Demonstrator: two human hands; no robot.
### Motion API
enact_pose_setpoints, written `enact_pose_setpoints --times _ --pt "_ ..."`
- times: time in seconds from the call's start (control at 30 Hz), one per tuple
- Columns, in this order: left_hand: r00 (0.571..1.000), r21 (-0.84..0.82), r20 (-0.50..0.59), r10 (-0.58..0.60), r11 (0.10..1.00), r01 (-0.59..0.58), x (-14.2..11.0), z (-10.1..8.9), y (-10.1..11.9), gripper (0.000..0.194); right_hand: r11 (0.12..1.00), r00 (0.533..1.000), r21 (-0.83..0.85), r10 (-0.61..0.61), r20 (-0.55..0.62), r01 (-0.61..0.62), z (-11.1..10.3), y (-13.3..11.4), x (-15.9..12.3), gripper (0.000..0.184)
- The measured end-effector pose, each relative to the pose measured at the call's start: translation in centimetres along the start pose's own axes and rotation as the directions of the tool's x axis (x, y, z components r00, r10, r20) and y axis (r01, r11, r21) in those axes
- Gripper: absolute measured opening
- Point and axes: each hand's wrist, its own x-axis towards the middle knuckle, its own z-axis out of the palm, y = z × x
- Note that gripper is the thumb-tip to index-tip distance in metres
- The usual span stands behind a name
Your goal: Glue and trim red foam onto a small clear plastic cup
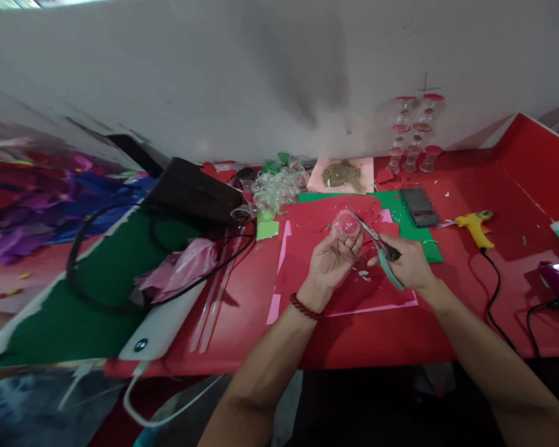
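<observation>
My left hand [333, 257] is closed around a small clear plastic cup [345, 225], its round end turned up toward me. In my right hand [407, 261] is a pair of scissors [382, 251] with dark and pale-green handles. The scissor blades reach to the cup's right rim and seem to touch it. Beneath both hands lies red sheet material [307, 273] with pink strips along its edges. Small pale scraps [363, 274] are scattered on it just below the cup.
A heap of clear plastic cups [277, 189] sits behind my left hand, beside a pink sheet holding brown grains [342, 176]. Hourglass-shaped clear pieces [412, 133] are stacked by the wall. To the right are a phone [419, 208] and a yellow glue gun [477, 228]; a white power bank [163, 326] lies left.
</observation>
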Motion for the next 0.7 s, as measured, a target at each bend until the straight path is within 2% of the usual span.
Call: enact_pose_setpoints --times 0.2,0.33,0.53,0.7 --pt "0.999 0.027 -0.001 0.044 0.999 -0.044 0.4 -0.6 0.3 0.017 0.999 0.999 0.044 0.026 0.019 -0.027 -0.4 -0.3 0.1 0.042" --pt "1.0 0.033 -0.005 0.028 0.999 -0.028 0.4 -0.6 0.7 0.02 0.992 0.996 0.114 0.054 0.076 -0.063 -0.7 -0.3 0.0 0.034" --pt "1.0 0.08 0.005 0.013 0.997 -0.014 0.2 -0.5 1.4 0.02 0.991 0.994 0.113 0.065 0.09 -0.075 -1.2 -0.6 0.1 0.023" --pt "0.999 0.102 0.017 0.028 0.994 -0.029 0.3 -0.9 1.6 0.017 0.989 0.992 0.121 0.076 0.097 -0.087 -1.1 -0.2 0.0 0.027"
